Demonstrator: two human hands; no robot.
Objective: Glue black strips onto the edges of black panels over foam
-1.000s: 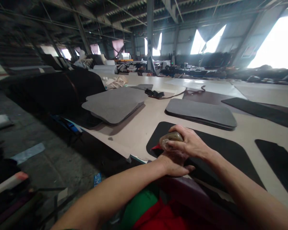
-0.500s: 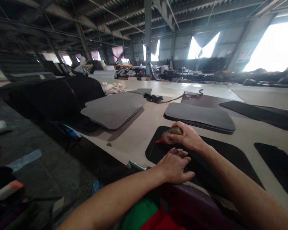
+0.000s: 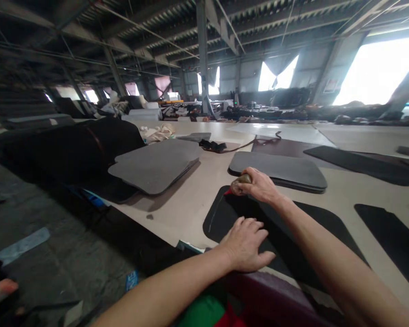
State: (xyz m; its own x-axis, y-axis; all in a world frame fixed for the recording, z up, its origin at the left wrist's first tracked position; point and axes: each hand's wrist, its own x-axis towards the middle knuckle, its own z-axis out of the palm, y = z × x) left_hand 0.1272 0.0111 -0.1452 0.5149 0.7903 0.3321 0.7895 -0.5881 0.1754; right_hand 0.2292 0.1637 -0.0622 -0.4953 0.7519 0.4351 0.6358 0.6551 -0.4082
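Note:
My right hand [image 3: 259,185] is closed round a brownish handled tool [image 3: 240,180] with a red tip, held at the far left corner of a black mat [image 3: 310,227] lying on the beige table. My left hand [image 3: 245,240] rests flat and open on the near edge of the same mat, fingers spread. A thin pale line runs along the mat's left edge near the tool.
Two stacks of grey mats [image 3: 157,163] [image 3: 279,168] lie further back on the table [image 3: 191,200]. More black pieces [image 3: 388,227] [image 3: 361,161] lie to the right. A black strap [image 3: 213,145] sits at the back. The floor [image 3: 37,227] drops off to the left.
My right hand has pushed the tool away from me along the mat's left edge toward its far corner. My left hand stayed on the near edge and now lies flatter.

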